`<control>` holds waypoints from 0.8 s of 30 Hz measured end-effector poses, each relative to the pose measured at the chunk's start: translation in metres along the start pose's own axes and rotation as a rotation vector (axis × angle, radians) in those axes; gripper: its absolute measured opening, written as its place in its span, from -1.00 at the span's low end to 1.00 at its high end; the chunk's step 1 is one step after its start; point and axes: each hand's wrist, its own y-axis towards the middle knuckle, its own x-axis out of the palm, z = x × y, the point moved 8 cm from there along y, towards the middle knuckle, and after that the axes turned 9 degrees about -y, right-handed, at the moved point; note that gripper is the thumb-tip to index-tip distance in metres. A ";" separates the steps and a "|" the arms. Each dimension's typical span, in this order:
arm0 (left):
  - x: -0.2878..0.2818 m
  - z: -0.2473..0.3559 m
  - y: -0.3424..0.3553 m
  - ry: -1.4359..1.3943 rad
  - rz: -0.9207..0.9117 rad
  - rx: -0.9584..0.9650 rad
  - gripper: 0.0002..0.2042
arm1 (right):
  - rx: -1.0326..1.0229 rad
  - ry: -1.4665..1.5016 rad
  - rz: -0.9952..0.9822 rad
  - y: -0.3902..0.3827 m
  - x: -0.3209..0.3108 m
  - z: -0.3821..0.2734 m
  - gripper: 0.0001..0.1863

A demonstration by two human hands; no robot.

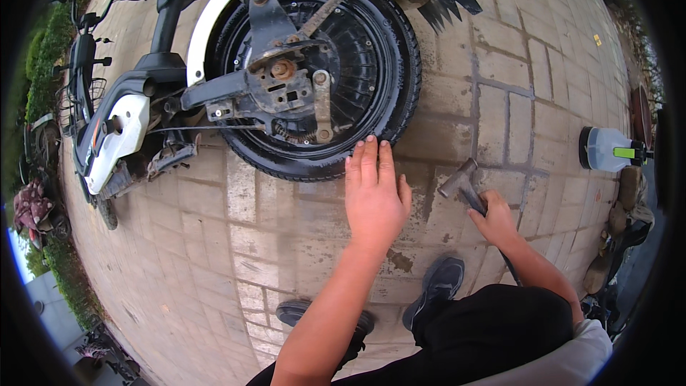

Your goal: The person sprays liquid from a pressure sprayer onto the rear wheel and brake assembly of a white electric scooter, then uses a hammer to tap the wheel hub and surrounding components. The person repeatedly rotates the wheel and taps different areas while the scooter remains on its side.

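Note:
My left hand [375, 196] reaches forward with its fingers stretched out, the fingertips at the lower edge of a wet black tire [404, 93]. This wheel belongs to a white and black scooter [118, 132] and has a rusty axle nut [281, 69] at its hub. A worn metal link [323, 107] and a bracket sit beside the nut. To the right, my right hand [495, 220] is wrapped round the dark handle of a hammer [461, 181]. The hammer's head is raised off the wheel, above the paving.
Brick paving [171, 257] with damp patches spreads around the wheel. A clear plastic container with a dark end and a green part [614, 150] is at the right. My shoes [439, 282] are near the lower middle. Hedges [46, 71] and parked vehicles line the left rim.

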 end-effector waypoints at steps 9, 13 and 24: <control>-0.003 -0.001 0.000 -0.014 -0.010 0.015 -0.47 | -0.006 0.048 -0.241 0.020 -0.002 -0.018 -0.71; -0.003 0.000 0.000 -0.008 -0.024 0.022 -0.45 | 0.090 0.675 -0.489 0.100 -0.012 -0.067 -0.72; -0.001 -0.004 -0.002 -0.016 -0.067 -0.003 -0.41 | 0.168 1.751 -0.928 0.220 0.083 -0.170 -0.45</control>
